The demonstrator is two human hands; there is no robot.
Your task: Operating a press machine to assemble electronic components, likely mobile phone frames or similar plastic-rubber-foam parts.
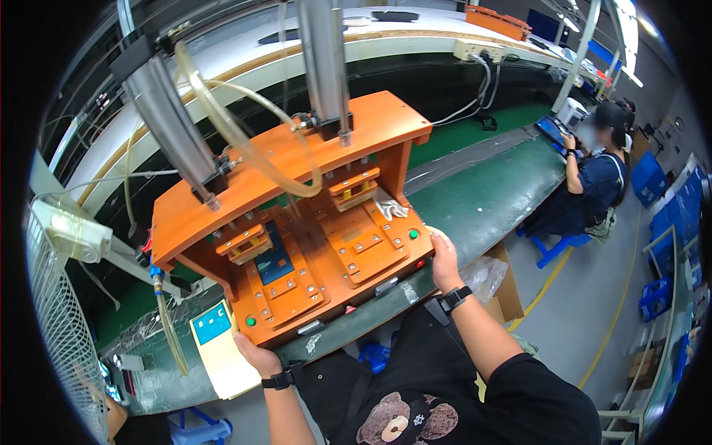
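An orange two-station pneumatic press (259, 189) stands on the green workbench (475, 200), two silver cylinders (167, 111) rising above it. My left hand (258, 357) grips the front left corner of its base, near a green button (251, 322). At the front right corner my right hand (446, 263) grips the base beside another green button (414, 234). Fingers of both hands are partly hidden along the sides. In the left station lies a dark blue plate (274, 259); the right station shows its orange fixture (363, 245). A crumpled whitish glove or cloth (390, 206) rests by the right upright.
Left of the press lie cream sheets (226, 371) with a blue piece (213, 325) on top. A white fan guard (63, 311) stands at far left. Clear air tubes (245, 141) loop over the press. Right are a cardboard box (508, 289) and a seated co-worker (593, 174).
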